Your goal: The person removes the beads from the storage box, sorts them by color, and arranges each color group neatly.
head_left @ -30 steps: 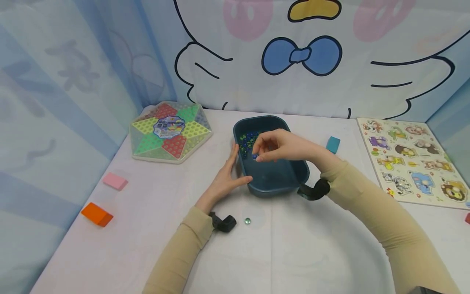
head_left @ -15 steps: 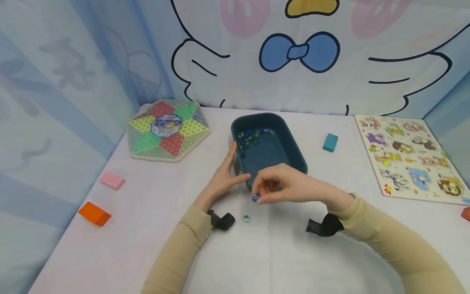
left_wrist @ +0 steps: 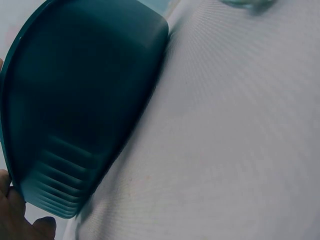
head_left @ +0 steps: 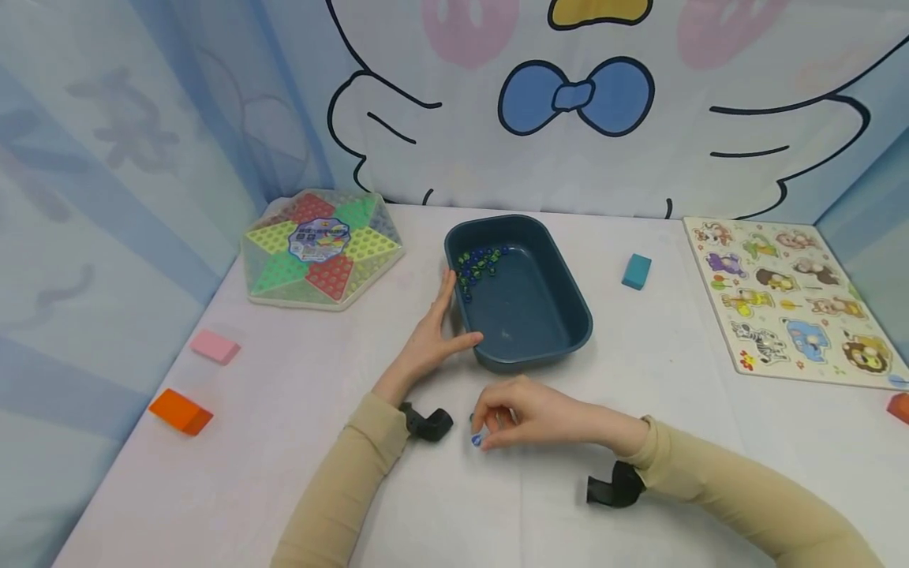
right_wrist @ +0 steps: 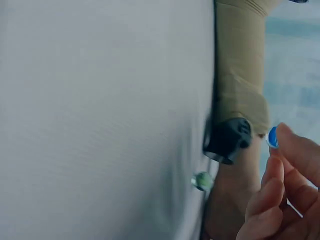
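Between thumb and fingertips, my right hand (head_left: 529,414) pinches a blue marble (head_left: 477,439), held in front of the basin. The right wrist view shows the blue marble (right_wrist: 273,137) at the fingertips, with a clear green marble (right_wrist: 202,180) lying on the table beyond. In the head view, my right fingers nearly hide that green marble. My left hand (head_left: 429,343) rests along the left side of the dark blue basin (head_left: 529,364), fingers stretched along the wall and thumb at its near corner. Several blue and green marbles (head_left: 479,264) lie inside, towards the far left.
A hexagonal board game (head_left: 331,272) lies at the back left. Pink (head_left: 215,347) and orange (head_left: 181,412) blocks are on the left. A teal block (head_left: 637,271) and an animal puzzle board (head_left: 791,304) lie on the right, with a red block (head_left: 899,407) at the edge.
My right hand has moved out of the basin and towards me with the blue marble, down to beside the green marble. My left hand stays at the basin.
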{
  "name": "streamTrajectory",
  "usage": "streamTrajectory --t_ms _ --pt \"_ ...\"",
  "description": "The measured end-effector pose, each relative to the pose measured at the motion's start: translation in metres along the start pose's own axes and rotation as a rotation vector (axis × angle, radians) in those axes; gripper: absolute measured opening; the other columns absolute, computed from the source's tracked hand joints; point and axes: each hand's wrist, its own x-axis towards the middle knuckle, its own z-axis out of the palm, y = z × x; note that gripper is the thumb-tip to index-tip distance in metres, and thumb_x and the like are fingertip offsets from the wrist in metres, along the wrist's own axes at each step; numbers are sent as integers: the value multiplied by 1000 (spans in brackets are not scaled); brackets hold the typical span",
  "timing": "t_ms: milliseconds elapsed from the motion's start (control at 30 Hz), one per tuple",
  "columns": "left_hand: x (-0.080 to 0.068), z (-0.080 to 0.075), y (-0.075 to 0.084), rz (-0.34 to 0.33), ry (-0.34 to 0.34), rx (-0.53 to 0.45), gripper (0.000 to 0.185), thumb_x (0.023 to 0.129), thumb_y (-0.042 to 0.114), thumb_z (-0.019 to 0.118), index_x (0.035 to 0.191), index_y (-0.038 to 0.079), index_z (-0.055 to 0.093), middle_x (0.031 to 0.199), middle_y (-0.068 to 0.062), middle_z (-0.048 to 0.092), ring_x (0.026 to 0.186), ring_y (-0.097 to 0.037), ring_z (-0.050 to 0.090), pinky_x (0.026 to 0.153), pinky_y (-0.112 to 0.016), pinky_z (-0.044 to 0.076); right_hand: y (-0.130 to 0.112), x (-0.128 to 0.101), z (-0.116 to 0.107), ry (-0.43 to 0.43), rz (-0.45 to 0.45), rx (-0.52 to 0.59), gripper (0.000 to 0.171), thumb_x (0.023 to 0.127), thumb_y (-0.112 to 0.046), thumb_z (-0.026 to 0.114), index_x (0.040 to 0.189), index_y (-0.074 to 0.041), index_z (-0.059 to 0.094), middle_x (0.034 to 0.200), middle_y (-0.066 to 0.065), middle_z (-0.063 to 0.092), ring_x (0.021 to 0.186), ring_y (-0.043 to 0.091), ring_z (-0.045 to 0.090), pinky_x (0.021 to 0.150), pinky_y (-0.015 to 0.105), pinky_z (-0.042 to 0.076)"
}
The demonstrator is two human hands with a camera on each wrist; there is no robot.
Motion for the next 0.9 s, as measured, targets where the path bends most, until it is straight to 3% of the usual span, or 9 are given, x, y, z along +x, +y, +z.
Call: streamTrajectory --t_ms 100,300,600,633,833,900 --pt "0 0 0 -1 -1 4 102 77 55 66 148 34 -3 156 7 -8 143 -15 2 114 -50 12 5 2 7 -3 41 -36 13 81 -24 71 90 -17 66 71 -10 55 58 -5 42 51 13 39" --pt "1 1 -1 8 -4 0 98 82 35 68 148 34 -4 156 7 -9 143 -16 2 114 -53 12 11 4 16 -27 68 -110 10 79 -20 72 88 -19 67 70 -13 53 58 -6 41 53 11 37" --pt "1 0 -1 0 0 3 113 64 78 57 148 34 -3 156 8 -8 143 -16 2 114 -51 11 10 5 21 -52 74 -201 11 79 -24 73 88 -22 67 66 -14 50 57 -7 39 54 11 35" --pt "-1 -1 5 -3 -4 -2 111 67 73 60 149 31 -3 156 6 -8 143 -17 2 114 -51 11 10 5 21 -58 79 -204 11 79 -24 73 88 -22 67 66 -14 50 57 -7 39 54 11 35" --pt "0 -1 5 0 -8 -13 109 69 70 62 149 31 -3 156 5 -8 143 -18 2 114 -52 11 10 5 22 -78 111 -190 11 79 -25 72 89 -23 67 65 -16 49 56 -6 39 54 11 35" --pt "2 1 -1 -1 -2 -7 113 63 78 57 148 33 -3 156 7 -8 143 -17 2 114 -52 11 10 5 22 -76 108 -187 12 79 -25 72 89 -23 67 65 -16 49 56 -6 40 54 11 36"
